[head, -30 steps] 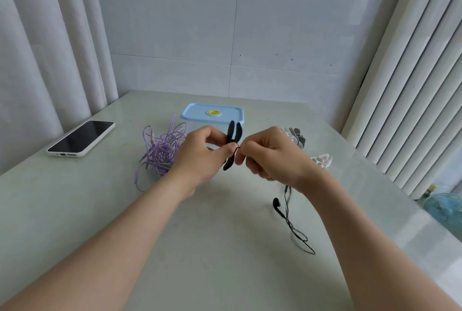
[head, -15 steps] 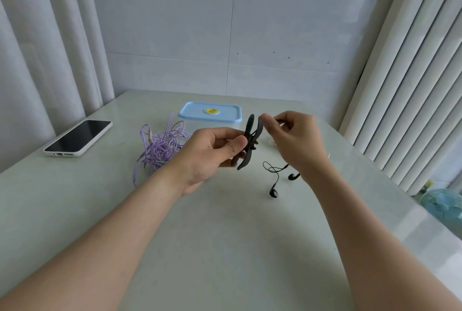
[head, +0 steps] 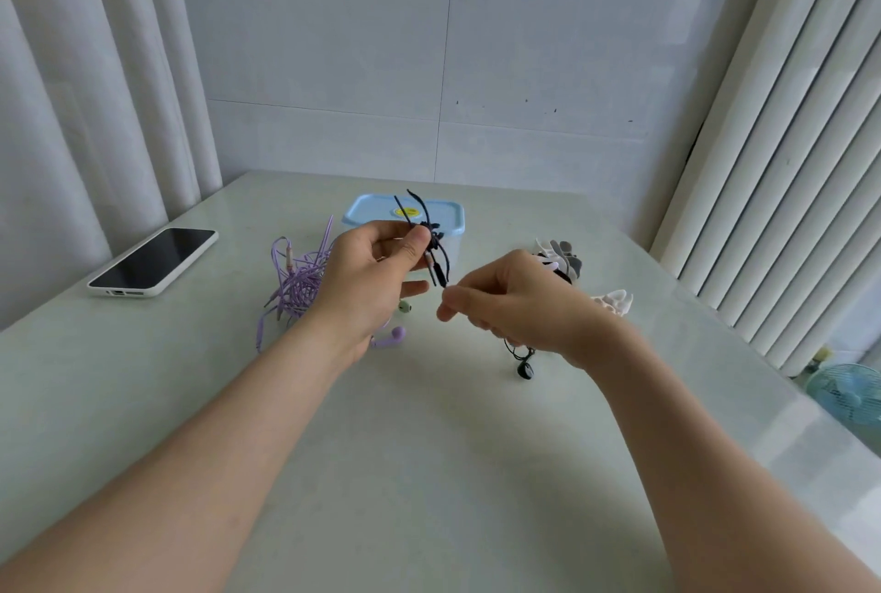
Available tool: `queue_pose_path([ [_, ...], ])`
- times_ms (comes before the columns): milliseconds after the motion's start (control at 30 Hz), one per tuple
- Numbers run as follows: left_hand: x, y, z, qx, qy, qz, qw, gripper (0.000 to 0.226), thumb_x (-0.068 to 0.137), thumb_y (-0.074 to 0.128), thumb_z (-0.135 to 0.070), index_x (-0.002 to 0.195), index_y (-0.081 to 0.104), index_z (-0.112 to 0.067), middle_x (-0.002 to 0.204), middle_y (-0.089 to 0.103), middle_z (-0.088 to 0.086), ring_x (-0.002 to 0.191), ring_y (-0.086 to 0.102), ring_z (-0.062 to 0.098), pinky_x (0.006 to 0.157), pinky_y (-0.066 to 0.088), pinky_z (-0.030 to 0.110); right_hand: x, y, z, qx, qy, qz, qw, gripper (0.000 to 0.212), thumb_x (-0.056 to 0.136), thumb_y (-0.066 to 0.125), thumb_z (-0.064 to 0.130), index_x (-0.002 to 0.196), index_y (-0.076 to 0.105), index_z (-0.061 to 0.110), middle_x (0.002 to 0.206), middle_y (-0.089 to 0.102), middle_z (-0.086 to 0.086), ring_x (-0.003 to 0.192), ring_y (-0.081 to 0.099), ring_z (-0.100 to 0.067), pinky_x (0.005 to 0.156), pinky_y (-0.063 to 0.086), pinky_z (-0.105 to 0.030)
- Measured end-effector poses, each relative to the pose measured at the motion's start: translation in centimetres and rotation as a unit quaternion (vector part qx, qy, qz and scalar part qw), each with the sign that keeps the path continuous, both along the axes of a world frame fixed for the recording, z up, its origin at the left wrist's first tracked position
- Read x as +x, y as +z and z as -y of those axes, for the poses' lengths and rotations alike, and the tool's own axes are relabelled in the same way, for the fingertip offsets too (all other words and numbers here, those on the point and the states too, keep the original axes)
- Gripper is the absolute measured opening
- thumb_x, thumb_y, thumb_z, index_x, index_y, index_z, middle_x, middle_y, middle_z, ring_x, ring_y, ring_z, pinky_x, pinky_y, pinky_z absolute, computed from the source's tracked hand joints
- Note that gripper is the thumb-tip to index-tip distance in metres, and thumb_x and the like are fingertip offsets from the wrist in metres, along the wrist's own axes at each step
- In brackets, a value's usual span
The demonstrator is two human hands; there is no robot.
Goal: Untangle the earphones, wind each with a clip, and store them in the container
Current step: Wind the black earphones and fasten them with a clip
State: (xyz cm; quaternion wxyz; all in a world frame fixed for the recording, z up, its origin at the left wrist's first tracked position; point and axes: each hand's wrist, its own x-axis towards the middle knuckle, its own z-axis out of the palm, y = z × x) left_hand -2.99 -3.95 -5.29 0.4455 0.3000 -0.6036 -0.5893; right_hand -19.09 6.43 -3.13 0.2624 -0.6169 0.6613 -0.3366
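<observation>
Left hand (head: 376, 273) grips the black winding clip (head: 429, 235) between thumb and fingers, raised above the table (head: 429, 449) just in front of the blue-lidded container (head: 362, 215) near the far edge. Right hand (head: 519, 306), fingers curled, pinches the black earphone cable (head: 511, 348) just below and to the right of the clip. Its long axis stands near upright, slightly tilted. One black earbud (head: 523, 370) lies on the table beneath the right wrist, so the slack is on that side and the right hand looks best placed to wind
</observation>
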Motion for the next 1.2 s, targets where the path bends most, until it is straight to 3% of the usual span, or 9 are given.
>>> queue_pose_path([
  [167,0.2,-0.4,0.2,0.008,0.008,0.078,0.997,0.019,0.093,0.077,-0.034,0.102,0.068,-0.021,0.100,0.077,-0.001,0.082,0.077,0.026,0.062,0.063,0.054,1.1,1.1,-0.4,-0.082,0.012,0.090,0.992,0.032,0.105,0.062,0.027,0.085,0.074,0.005,0.060,0.053,-0.009,0.048,0.043,-0.021,0.046,0.036,-0.027],
  [233,0.3,-0.3,0.3,0.005,0.006,0.108,0.994,0.017,0.093,0.078,-0.032,0.100,0.069,-0.020,0.102,0.075,0.002,0.073,0.068,0.025,0.044,0.055,0.035,0.9,1.5,-0.3,-0.167,-0.027,0.154,0.974,0.034,0.107,0.057,0.027,0.083,0.065,0.005,0.058,0.052,-0.011,0.044,0.042,-0.022,0.046,0.035,-0.028],
  [300,0.2,-0.2,0.3,0.014,-0.013,0.118,0.993,0.014,0.094,0.076,-0.034,0.099,0.071,-0.022,0.100,0.075,0.000,0.074,0.060,0.021,0.050,0.047,0.027,0.4,1.8,-0.3,-0.219,-0.065,0.220,0.949,0.031,0.109,0.053,0.028,0.086,0.061,0.008,0.057,0.045,-0.007,0.045,0.035,-0.020,0.047,0.030,-0.028],
  [400,0.1,0.0,0.2,0.020,-0.068,0.136,0.988,0.013,0.095,0.075,-0.039,0.099,0.073,-0.026,0.093,0.074,-0.008,0.074,0.052,0.016,0.066,0.043,0.035,-0.2,1.8,-0.1,-0.248,-0.097,0.257,0.929,0.026,0.110,0.050,0.025,0.092,0.061,0.012,0.060,0.035,0.002,0.050,0.026,-0.017,0.050,0.024,-0.027],
  [533,0.0,-0.2,-0.1,0.031,-0.197,0.089,0.976,0.016,0.093,0.074,-0.028,0.104,0.073,-0.016,0.099,0.075,-0.001,0.077,0.059,0.015,0.061,0.029,0.030,-0.5,1.3,0.2,-0.276,-0.181,0.164,0.930,0.026,0.106,0.056,0.030,0.086,0.068,0.019,0.060,0.045,0.010,0.055,0.039,-0.014,0.055,0.033,-0.031],
  [833,0.3,0.1,-0.2,0.058,-0.317,-0.001,0.947,0.017,0.094,0.070,-0.028,0.104,0.075,-0.016,0.098,0.071,0.003,0.085,0.063,0.019,0.088,0.041,0.039,-2.1,-0.5,1.4,-0.168,-0.252,-0.026,0.953,0.035,0.100,0.066,0.043,0.078,0.068,0.016,0.047,0.047,0.014,0.041,0.041,-0.004,0.046,0.032,-0.016],
  [900,0.1,0.3,-0.3,0.054,-0.285,-0.010,0.957,0.020,0.095,0.068,-0.030,0.108,0.074,-0.015,0.100,0.073,0.002,0.087,0.066,0.018,0.090,0.043,0.038,-2.0,-0.8,1.4,-0.130,-0.242,-0.069,0.959,0.035,0.100,0.065,0.046,0.080,0.069,0.018,0.052,0.052,0.012,0.045,0.045,-0.004,0.048,0.032,-0.019],
  [1033,0.1,0.4,0.2,0.087,-0.141,-0.003,0.986,0.022,0.099,0.064,-0.037,0.095,0.076,-0.019,0.083,0.075,-0.003,0.066,0.066,0.007,0.063,0.043,0.024,-1.7,-0.8,1.0,-0.059,-0.194,-0.124,0.971,0.037,0.101,0.062,0.049,0.084,0.072,0.018,0.056,0.052,0.010,0.051,0.046,-0.003,0.052,0.030,-0.020],
  [1200,0.1,0.1,1.1,0.120,-0.035,-0.039,0.991,0.026,0.100,0.067,-0.038,0.104,0.077,-0.013,0.092,0.079,0.001,0.079,0.071,0.010,0.077,0.048,0.030,0.1,-0.2,0.2,-0.015,-0.061,-0.147,0.987,0.035,0.105,0.058,0.040,0.084,0.079,0.021,0.057,0.060,0.013,0.045,0.052,0.001,0.050,0.037,-0.013],
])
